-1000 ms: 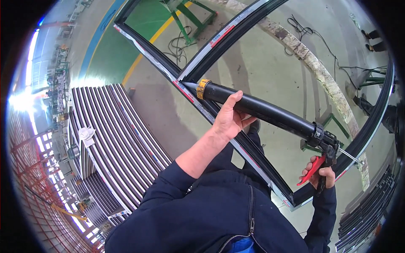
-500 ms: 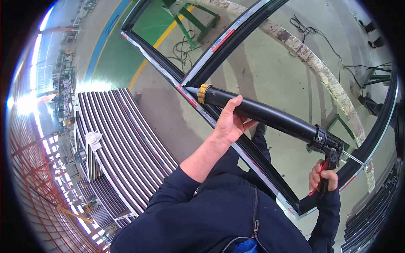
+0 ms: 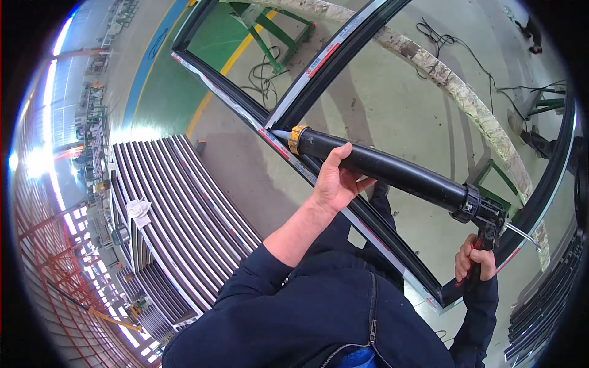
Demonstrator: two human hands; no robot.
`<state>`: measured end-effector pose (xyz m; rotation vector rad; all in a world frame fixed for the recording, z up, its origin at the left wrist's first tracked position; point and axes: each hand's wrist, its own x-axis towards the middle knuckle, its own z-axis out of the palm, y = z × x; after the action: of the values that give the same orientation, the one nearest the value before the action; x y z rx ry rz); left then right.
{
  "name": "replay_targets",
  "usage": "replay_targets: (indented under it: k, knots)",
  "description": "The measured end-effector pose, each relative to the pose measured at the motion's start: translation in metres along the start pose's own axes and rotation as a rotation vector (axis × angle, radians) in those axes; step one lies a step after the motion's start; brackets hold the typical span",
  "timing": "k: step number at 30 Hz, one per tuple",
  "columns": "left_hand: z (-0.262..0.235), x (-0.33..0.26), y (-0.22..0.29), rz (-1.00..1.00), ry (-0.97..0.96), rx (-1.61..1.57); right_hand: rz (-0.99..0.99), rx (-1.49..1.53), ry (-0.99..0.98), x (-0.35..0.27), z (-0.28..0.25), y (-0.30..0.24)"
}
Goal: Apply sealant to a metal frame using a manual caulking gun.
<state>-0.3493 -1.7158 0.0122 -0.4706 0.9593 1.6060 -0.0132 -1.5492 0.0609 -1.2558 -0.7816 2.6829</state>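
A long black caulking gun [image 3: 392,168] with a yellow front cap slants across the view. Its pale nozzle tip touches the inner corner where a crossbar meets the near side of a black frame [image 3: 362,226]. My left hand [image 3: 336,184] cradles the barrel near its front, thumb along the upper side and fingers curling underneath. At the rear end, my right hand [image 3: 475,260] is wrapped round the handle and the red trigger, which is mostly covered by my fingers. A metal rod [image 3: 521,235] sticks out behind the gun.
Stacked dark and white profiles [image 3: 184,214] stand at the left, with a crumpled white cloth [image 3: 139,208] on top. A worn curved beam [image 3: 454,80] and green stands [image 3: 285,46] sit below the frame. Black cables [image 3: 445,40] lie on the floor; another person's leg [image 3: 540,144] shows far right.
The red trigger has come closer to the handle as my right hand squeezed. The gun's rear has shifted slightly right and down; the nozzle stays at the corner.
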Motion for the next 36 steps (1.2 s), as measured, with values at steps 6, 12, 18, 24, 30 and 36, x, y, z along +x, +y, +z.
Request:
replay_targets:
  k: [6,12,18,24,30,36]
  knots:
    - [0.003,-0.002,0.000,-0.009,-0.002,-0.019,-0.004,-0.026,0.013,-0.004,0.002,0.000]
    - [0.001,-0.001,-0.002,-0.018,0.003,-0.017,-0.001,-0.018,0.034,-0.005,0.001,0.000]
    - [0.001,0.002,-0.004,-0.029,-0.002,-0.022,-0.004,-0.035,0.034,-0.004,-0.005,0.000]
    - [0.000,0.006,-0.006,-0.036,0.012,-0.009,0.003,-0.021,0.038,-0.001,-0.003,-0.003]
    - [-0.004,0.011,-0.005,-0.027,0.051,0.000,0.061,0.047,0.192,0.006,0.007,-0.001]
    - [-0.003,0.010,-0.004,-0.018,0.059,-0.001,0.042,0.022,-0.014,0.014,-0.003,0.000]
